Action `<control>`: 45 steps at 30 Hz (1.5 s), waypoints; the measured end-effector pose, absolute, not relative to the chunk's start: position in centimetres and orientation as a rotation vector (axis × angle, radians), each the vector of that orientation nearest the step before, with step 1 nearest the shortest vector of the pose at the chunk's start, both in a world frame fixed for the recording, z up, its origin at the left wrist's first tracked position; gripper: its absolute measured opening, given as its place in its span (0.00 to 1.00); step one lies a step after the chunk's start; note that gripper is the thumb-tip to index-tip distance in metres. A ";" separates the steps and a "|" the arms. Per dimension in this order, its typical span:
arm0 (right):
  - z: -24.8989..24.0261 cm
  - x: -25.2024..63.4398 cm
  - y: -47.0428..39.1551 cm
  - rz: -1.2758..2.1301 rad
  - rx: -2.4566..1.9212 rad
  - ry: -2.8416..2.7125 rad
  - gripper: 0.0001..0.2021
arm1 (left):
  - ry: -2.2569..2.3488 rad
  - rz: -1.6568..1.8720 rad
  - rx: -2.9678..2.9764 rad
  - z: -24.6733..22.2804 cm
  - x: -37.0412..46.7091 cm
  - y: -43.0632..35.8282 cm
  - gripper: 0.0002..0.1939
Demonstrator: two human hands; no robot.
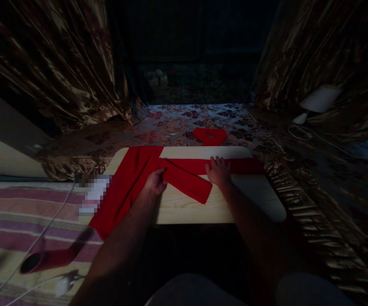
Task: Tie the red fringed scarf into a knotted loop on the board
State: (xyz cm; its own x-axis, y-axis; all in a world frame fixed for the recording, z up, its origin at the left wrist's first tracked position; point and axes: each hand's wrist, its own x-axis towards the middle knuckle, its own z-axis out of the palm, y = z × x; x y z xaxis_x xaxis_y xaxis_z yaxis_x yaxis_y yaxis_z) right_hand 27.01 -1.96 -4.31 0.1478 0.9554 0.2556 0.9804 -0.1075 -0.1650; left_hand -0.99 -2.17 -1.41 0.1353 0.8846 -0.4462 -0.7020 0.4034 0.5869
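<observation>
A red cloth (129, 178) is spread on a small pale wooden table (184, 212), its wide part draping over the left edge. A narrow, sleeve-like red strip (188, 182) slants from it toward the table's middle. My left hand (156, 182) is closed, with thumb and curled fingers at the cloth where the slanting strip begins. Farther right, a straight red band (245, 165) runs across to the table's right edge. My right hand (219, 171) rests flat on this band, fingers spread. Whether these pieces are joined I cannot tell.
Beyond the table, a red looped piece (209, 136) lies on the patterned cover (184, 114). A white-shaded lamp (320, 100) leans at right. On the striped bedding (8, 225) at left are a red cylinder (48, 259), cables and a white plug (63, 285).
</observation>
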 end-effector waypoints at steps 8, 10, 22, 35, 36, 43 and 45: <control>-1.5 25.3 -4.6 -0.048 -1.865 -1.947 0.16 | 0.793 1.162 0.206 -1.2 -0.9 -2.4 0.13; -0.7 24.1 -5.9 0.008 -1.885 -2.007 0.14 | 0.786 1.162 0.202 -1.1 -0.9 -2.5 0.13; 1.6 20.5 -9.2 0.292 -2.117 -2.165 0.24 | 0.762 1.166 0.225 -0.9 -1.1 -2.8 0.16; 1.7 19.3 -11.9 0.220 -2.112 -2.241 0.25 | 0.746 1.145 0.231 -0.9 -1.3 -2.8 0.16; 1.7 19.1 -12.0 0.248 -2.127 -2.239 0.24 | 0.746 1.143 0.224 -0.8 -1.3 -2.8 0.16; 1.9 20.8 -11.9 0.539 -2.106 -2.237 0.24 | 0.751 1.142 0.202 -0.5 -1.4 -2.9 0.17; 2.0 22.0 -11.8 0.604 -2.076 -2.264 0.23 | 0.744 1.144 0.200 -0.5 -1.4 -2.9 0.17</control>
State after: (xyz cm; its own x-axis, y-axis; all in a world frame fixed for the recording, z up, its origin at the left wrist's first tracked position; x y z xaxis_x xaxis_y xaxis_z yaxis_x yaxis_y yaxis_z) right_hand 21.99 -11.75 2.03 -0.1202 0.9613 -0.2481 0.9571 0.0459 -0.2861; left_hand -1.40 -2.90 -0.52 0.2077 0.8777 -0.4318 -0.7510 0.4259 0.5046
